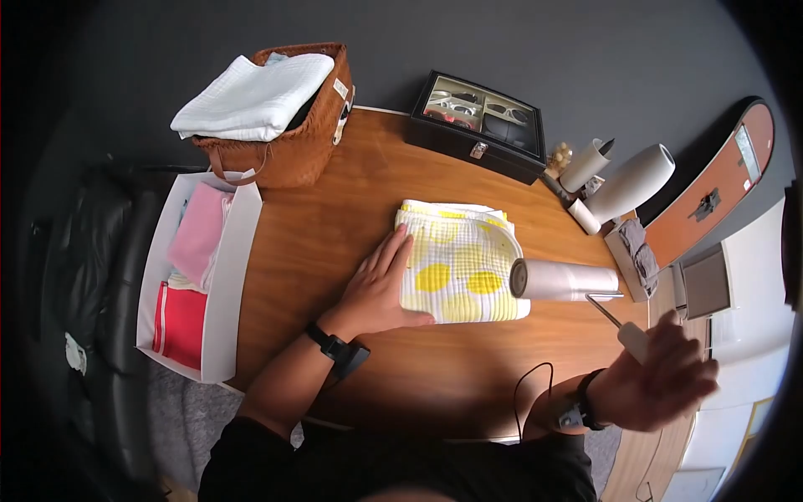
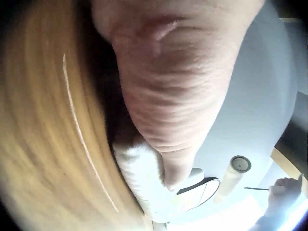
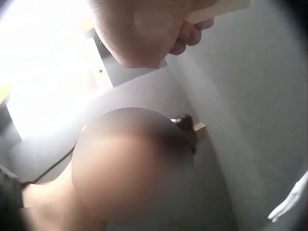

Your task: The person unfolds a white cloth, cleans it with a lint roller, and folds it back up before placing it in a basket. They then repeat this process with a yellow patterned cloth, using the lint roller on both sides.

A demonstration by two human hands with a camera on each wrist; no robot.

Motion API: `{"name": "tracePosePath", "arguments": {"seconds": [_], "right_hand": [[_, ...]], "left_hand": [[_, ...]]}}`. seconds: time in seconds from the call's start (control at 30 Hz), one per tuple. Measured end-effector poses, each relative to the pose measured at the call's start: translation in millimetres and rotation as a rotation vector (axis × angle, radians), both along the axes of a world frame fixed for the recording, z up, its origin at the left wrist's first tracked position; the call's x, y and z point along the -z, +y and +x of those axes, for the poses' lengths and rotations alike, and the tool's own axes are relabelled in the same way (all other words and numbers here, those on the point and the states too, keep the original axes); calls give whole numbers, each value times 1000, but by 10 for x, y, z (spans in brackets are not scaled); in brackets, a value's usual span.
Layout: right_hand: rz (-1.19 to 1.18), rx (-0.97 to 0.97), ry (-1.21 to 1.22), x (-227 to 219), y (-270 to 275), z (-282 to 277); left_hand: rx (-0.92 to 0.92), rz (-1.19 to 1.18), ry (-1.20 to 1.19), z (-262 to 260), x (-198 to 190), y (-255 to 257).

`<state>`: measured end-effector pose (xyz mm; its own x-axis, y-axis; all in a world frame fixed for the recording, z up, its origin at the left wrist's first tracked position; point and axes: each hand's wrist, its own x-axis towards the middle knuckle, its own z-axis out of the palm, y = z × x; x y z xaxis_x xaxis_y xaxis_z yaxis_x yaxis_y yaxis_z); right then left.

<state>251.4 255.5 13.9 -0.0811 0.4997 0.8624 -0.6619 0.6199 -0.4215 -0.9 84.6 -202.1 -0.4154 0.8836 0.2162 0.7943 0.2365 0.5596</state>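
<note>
A folded white cloth with yellow spots (image 1: 460,263) lies on the table. My left hand (image 1: 381,289) rests along its left edge, fingers extended and thumb across the near corner; in the left wrist view the hand (image 2: 173,91) is against the cloth (image 2: 137,171). My right hand (image 1: 661,376) grips the handle of a lint roller (image 1: 565,280), whose white cylinder is raised over the cloth's right edge. The right wrist view shows the hand (image 3: 144,31) round the pale handle (image 3: 221,9).
On the left stand a white box (image 1: 226,293) of folded fabrics and a brown basket (image 1: 309,151) with a white cloth on top. A black glasses case (image 1: 477,151) is at the back. White vases (image 1: 631,184), a mirror (image 1: 711,201) and a small box (image 1: 627,263) stand right.
</note>
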Motion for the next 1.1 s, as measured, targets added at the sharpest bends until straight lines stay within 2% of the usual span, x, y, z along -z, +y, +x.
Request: {"name": "tracePosePath", "arguments": {"seconds": [0.1,0.13,0.17,0.27,0.3,0.33,0.43,0.47,0.57,0.73,0.8,0.9,0.93,0.97,1.03,1.1], "right_hand": [[-146,-153,88,61,-28,-73],[-203,1,-24,199,-35,-175],[-138,-2,-196,424,65,-248],[-155,139,-560,1374,167,-805],[-72,-144,-360,1323,137,-955],[-48,-29,-469,1345,215,-983],[-367,-245,-347,1339,445,-1209],[-386,-269,-354,1295,475,-1260],[-338,-201,-428,1278,411,-1233],[-257,-33,-660,941,-201,-666],[-180,21,-695,962,-345,-527],[-271,95,-595,1249,-158,-714],[-340,41,-461,1326,7,-866],[-488,-194,-291,1216,87,-1033],[-458,-203,-296,1209,259,-1272],[-340,-93,-355,1311,353,-1476]], "left_hand": [[-1,1,-7,8,-8,2],[-4,7,-11,10,-14,2],[-7,6,-12,4,-2,9],[-23,-10,-35,15,22,5],[-30,-19,-52,18,7,8],[-40,-25,-68,23,-7,22],[-36,-14,-53,28,-7,30],[-35,-14,-49,15,-5,40],[-36,-21,-48,8,31,16],[-47,-46,-44,22,-10,14],[-49,-47,-47,14,1,14],[-51,-68,-50,21,-19,16],[-53,-73,-48,20,-32,29],[-52,-64,-51,19,-25,35],[-52,-45,-49,15,10,27],[-62,-62,-70,31,26,26]]}}
